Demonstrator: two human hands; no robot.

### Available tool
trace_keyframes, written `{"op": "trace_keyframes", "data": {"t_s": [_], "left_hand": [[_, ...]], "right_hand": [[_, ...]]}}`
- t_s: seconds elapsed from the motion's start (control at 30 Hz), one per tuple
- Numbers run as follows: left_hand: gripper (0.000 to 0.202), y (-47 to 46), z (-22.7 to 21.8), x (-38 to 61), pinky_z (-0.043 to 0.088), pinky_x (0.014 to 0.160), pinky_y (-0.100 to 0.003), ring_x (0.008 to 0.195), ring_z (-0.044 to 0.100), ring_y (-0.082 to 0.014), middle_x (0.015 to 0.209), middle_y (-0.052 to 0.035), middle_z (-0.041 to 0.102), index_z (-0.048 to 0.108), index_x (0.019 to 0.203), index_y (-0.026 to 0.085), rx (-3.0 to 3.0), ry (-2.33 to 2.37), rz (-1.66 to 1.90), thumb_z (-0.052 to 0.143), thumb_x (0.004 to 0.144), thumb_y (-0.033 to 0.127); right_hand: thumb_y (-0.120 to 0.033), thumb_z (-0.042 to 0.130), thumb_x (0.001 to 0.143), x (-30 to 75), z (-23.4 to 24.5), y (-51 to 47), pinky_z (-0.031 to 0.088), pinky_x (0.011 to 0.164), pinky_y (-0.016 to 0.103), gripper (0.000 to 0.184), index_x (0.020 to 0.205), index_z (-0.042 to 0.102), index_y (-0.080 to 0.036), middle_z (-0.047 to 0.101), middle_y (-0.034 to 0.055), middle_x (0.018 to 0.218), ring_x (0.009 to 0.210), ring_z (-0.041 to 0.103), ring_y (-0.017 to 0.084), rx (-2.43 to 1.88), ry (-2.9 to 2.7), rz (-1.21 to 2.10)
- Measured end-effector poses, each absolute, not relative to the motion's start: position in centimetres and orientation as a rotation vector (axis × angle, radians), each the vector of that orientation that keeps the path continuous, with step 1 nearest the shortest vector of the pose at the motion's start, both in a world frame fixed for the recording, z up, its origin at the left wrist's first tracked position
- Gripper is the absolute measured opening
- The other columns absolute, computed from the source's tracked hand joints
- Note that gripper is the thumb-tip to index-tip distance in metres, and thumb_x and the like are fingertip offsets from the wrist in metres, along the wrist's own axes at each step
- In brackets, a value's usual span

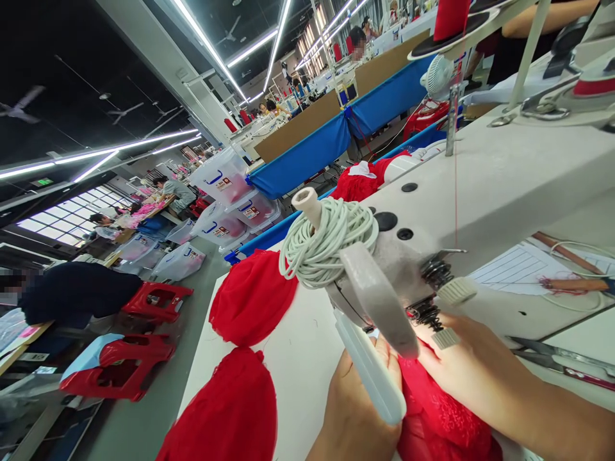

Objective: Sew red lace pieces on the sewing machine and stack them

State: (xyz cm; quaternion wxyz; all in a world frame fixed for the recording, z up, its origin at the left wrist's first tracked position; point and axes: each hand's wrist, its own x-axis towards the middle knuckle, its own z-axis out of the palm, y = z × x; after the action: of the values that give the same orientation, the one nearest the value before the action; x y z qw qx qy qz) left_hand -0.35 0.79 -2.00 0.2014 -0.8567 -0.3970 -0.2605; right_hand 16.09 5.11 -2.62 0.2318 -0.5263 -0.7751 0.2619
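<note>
A white sewing machine [504,166] reaches across from the right, and its head covers part of both hands. Red lace fabric [446,410] lies bunched below the head, running down toward me. My left hand [353,394] is at the fabric's left edge, its fingers drawn together on the cloth and partly hidden by a pale lever [369,368]. From the right, my right hand [461,358] grips the same fabric, thumb side toward the needle area; its fingertips are behind the tension knobs [446,336]. The needle itself is hidden.
Red fabric cups [254,298] lie on the white table at left. A coil of pale cord [331,240] hangs on the machine head. Scissors [562,362] rest at right. Red stools [120,371], clear plastic bins [223,176] and other people are beyond the table.
</note>
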Motion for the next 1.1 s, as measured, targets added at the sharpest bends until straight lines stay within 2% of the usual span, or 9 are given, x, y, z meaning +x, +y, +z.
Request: {"op": "trace_keyframes", "data": {"t_s": [0.07,0.17,0.27,0.4,0.53,0.63,0.83,0.93,1.1], "left_hand": [[0.03,0.8,-2.1,-0.3,0.053,0.087,-0.041,0.093,0.067,-0.0242,0.095,-0.0148,0.072,0.065,0.103,0.008,-2.379,-1.113,-0.678,0.041,0.086,0.002],[0.03,0.7,-2.6,-0.4,0.052,0.089,-0.042,0.097,0.066,-0.0252,0.103,-0.0144,0.07,0.063,0.11,0.01,-2.35,-1.118,-0.632,0.045,0.086,0.005],[0.031,0.4,-3.2,-0.6,0.051,0.088,-0.042,0.099,0.065,-0.0255,0.107,-0.0138,0.07,0.063,0.112,0.01,-2.384,-1.171,-0.634,0.038,0.093,0.017],[0.054,0.0,-3.6,-1.1,0.048,0.092,-0.047,0.104,0.063,-0.0299,0.113,-0.0143,0.068,0.064,0.112,0.012,-2.432,-1.27,-0.604,0.023,0.098,0.044],[0.068,-0.1,-3.6,-1.8,0.046,0.096,-0.046,0.112,0.059,-0.0309,0.118,-0.0159,0.065,0.059,0.123,0.01,-2.487,-1.224,-0.457,0.018,0.095,0.056],[0.071,0.0,-3.5,-1.7,0.047,0.095,-0.045,0.114,0.058,-0.0313,0.118,-0.0163,0.065,0.056,0.126,0.01,-2.491,-1.21,-0.467,0.017,0.093,0.06],[0.074,-0.4,-3.8,-0.4,0.046,0.094,-0.048,0.103,0.063,-0.0304,0.103,-0.0161,0.069,0.067,0.102,0.013,-2.41,-1.367,-0.705,0.01,0.093,0.059],[0.071,-0.5,-3.9,-0.3,0.048,0.092,-0.046,0.1,0.065,-0.0293,0.1,-0.0152,0.069,0.068,0.097,0.014,-2.414,-1.393,-0.695,0.015,0.092,0.061],[0.074,-0.4,-3.9,-0.2,0.047,0.093,-0.047,0.102,0.064,-0.0294,0.102,-0.0149,0.069,0.067,0.094,0.014,-2.404,-1.387,-0.75,0.008,0.092,0.059]], "right_hand": [[-0.008,0.045,0.075,16.1,-2.8,5.0,0.05,0.066,0.035,0.027,0.085,0.067,-0.02,0.071,0.0064,0.082,0.072,0.067,0.025,-1.415,-2.192,0.59],[-0.008,0.04,0.079,16.2,-2.9,5.0,0.047,0.058,0.031,0.027,0.077,0.064,-0.021,0.069,0.0033,0.071,0.061,0.065,0.021,-1.358,-2.176,0.476],[-0.008,0.039,0.079,16.2,-2.9,5.1,0.045,0.053,0.028,0.027,0.071,0.059,-0.023,0.067,-0.0003,0.066,0.056,0.063,0.018,-1.318,-2.142,0.457],[-0.007,0.037,0.077,16.2,-2.9,5.3,0.04,0.048,0.028,0.027,0.068,0.057,-0.023,0.063,-0.0013,0.061,0.049,0.058,0.017,-1.287,-2.143,0.426],[-0.006,0.035,0.076,16.2,-2.8,5.3,0.04,0.048,0.027,0.029,0.071,0.058,-0.023,0.063,-0.001,0.063,0.05,0.059,0.017,-1.263,-2.142,0.392],[-0.005,0.035,0.076,16.1,-2.6,5.4,0.041,0.05,0.027,0.03,0.071,0.059,-0.023,0.064,-0.0009,0.064,0.053,0.061,0.017,-1.241,-2.142,0.376],[-0.005,0.037,0.074,16.1,-2.4,5.5,0.037,0.046,0.026,0.03,0.067,0.059,-0.024,0.062,-0.0023,0.059,0.047,0.057,0.015,-1.242,-2.124,0.355],[-0.006,0.038,0.076,16.1,-2.4,5.4,0.037,0.046,0.026,0.029,0.068,0.06,-0.024,0.063,-0.0019,0.059,0.047,0.057,0.016,-1.252,-2.119,0.352],[-0.006,0.037,0.074,16.2,-2.3,5.5,0.035,0.046,0.026,0.03,0.066,0.059,-0.024,0.061,-0.0014,0.057,0.046,0.055,0.016,-1.277,-2.127,0.368]]}}
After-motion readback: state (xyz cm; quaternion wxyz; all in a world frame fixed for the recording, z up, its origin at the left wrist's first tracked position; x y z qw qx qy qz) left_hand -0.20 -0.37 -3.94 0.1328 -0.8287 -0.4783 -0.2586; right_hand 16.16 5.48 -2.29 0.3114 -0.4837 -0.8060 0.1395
